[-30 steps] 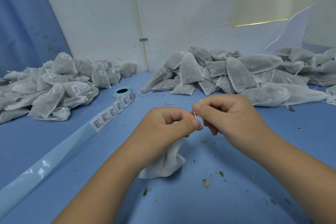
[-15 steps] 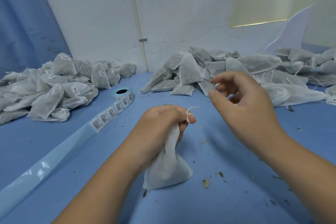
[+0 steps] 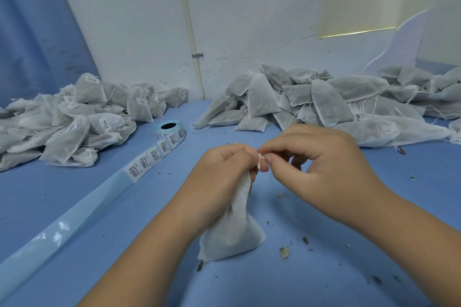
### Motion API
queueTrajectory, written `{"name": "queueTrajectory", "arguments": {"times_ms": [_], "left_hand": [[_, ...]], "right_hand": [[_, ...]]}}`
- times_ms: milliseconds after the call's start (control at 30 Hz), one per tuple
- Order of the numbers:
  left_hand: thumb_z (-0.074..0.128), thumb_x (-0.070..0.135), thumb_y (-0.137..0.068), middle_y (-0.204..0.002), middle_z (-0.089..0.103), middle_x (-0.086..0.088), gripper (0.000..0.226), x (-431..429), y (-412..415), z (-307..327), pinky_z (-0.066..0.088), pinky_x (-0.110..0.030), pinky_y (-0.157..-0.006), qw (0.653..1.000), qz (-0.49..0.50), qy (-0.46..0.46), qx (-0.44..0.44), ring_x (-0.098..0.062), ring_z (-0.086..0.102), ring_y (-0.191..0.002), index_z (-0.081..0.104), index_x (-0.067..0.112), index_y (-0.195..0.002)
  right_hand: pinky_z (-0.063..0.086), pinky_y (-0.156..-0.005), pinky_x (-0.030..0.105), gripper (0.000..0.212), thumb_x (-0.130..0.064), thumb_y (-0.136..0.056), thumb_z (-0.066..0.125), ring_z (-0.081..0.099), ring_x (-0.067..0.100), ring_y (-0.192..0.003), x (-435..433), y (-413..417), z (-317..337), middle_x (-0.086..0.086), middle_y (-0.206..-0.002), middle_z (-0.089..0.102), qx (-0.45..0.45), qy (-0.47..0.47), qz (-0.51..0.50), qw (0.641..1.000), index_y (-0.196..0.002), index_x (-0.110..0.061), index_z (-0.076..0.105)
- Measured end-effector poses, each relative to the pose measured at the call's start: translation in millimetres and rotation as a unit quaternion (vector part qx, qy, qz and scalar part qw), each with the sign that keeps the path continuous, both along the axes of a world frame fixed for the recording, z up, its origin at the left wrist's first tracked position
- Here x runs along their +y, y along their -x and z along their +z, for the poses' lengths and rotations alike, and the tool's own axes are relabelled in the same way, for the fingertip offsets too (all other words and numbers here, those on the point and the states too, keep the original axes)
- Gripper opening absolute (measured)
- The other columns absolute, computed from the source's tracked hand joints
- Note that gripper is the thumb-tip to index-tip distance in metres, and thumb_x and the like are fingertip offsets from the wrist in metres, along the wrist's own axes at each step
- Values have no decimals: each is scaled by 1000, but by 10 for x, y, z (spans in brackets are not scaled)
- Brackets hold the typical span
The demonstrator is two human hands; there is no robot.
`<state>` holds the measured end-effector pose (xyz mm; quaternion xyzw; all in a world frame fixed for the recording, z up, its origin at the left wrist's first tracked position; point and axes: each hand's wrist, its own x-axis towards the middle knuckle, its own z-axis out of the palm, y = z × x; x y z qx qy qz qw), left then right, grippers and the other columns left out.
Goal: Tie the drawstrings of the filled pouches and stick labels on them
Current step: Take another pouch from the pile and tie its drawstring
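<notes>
Two hands: I see the left hand and right hand close together over the blue table, fingertips meeting.
Left hand: curled tight round the gathered neck of a white pouch.
Right hand: thumb and forefinger pinch the drawstring at the pouch's neck.
Pouch: hangs from the left fist, base down at the table; I cannot tell whether it touches.
Label roll: beyond the left hand, its barcode strip trailing towards me.
Labelled pile: far left.
Unlabelled pile: far right, strings loose.
Leaf crumbs: scattered beside the pouch.
</notes>
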<state>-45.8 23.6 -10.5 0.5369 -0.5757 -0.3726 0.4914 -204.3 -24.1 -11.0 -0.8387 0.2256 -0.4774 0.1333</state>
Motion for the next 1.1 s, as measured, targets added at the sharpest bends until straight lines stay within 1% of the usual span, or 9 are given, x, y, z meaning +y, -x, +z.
{"name": "queueTrajectory", "arguments": {"times_ms": [167, 300, 467, 667, 733, 833, 900, 1033, 1100], "left_hand": [[50, 25, -70, -54, 46, 5, 17, -18, -7, -17, 34, -18, -47, 1000, 2, -2, 11, -12, 40, -49, 61, 23, -58], [51, 27, -72, -55, 47, 7, 17, -14, -1, -8, 31, -26, -52, 1000, 9, 4, -8, -13, 38, -52, 60, 23, -59], [53, 30, -74, -54, 48, 10, 18, -6, 9, -9, 32, -29, -56, 999, 11, 16, -29, -10, 39, -51, 63, 24, -61], [53, 36, -77, -56, 51, 15, 20, -12, 5, -36, 36, -28, -62, 997, 16, 20, -77, -6, 44, -53, 67, 27, -65], [57, 32, -88, -57, 52, 15, 25, -24, 0, -50, 37, -27, -62, 996, 12, 20, -91, -6, 44, -53, 67, 31, -65], [56, 18, -97, -57, 52, 13, 40, -20, -34, -61, 37, -23, -57, 995, -5, 11, -101, -7, 43, -50, 67, 33, -62], [57, 18, -97, -59, 54, 11, 42, -13, -44, -52, 38, -22, -55, 995, -20, -1, -97, -8, 44, -50, 67, 34, -60], [63, 35, -79, -60, 59, 8, 20, -6, -16, -27, 40, -22, -54, 997, -22, -18, -67, -10, 48, -49, 70, 32, -60], [63, 38, -72, -60, 61, 9, 16, -9, -9, -28, 40, -23, -56, 998, -7, -21, -62, -8, 50, -49, 70, 30, -61]], "right_hand": [[43, -61, 13, 20, -12, -81, 70, 62, 6, -68, -9, -2, 1, -16, -70, 70, -7, -100, 12, 995, -77, -29, 78], [53, -61, 38, 15, -23, -78, 68, 64, 23, -64, 14, 4, 29, -10, -66, 70, -35, -184, 21, 982, -72, -34, 77], [58, -62, 43, 9, -26, -74, 69, 69, 23, -67, 13, 12, 61, -3, -66, 72, -23, -234, 24, 972, -70, -30, 76], [59, -60, 34, 7, -27, -72, 71, 69, 14, -60, -26, 28, 40, -4, -61, 70, 11, -259, 17, 966, -67, -24, 75], [57, -58, 31, 10, -31, -69, 70, 66, 15, -56, -33, 20, 29, -6, -58, 68, 29, -245, -1, 969, -66, -23, 73], [47, -49, 21, 13, -33, -65, 67, 55, 5, -48, -29, 11, 16, -9, -57, 65, 51, -228, -13, 972, -64, -21, 71], [40, -47, 13, 14, -31, -62, 64, 51, 0, -47, -30, 11, 9, -9, -56, 63, 57, -226, -9, 972, -64, -19, 69], [38, -46, 12, 12, -30, -60, 60, 48, 1, -47, -42, 19, 1, -7, -55, 61, 74, -216, -9, 974, -63, -20, 65], [38, -46, 13, 11, -30, -59, 59, 46, 1, -47, -50, 24, -4, -7, -54, 59, 78, -209, -9, 975, -61, -21, 63]]}}
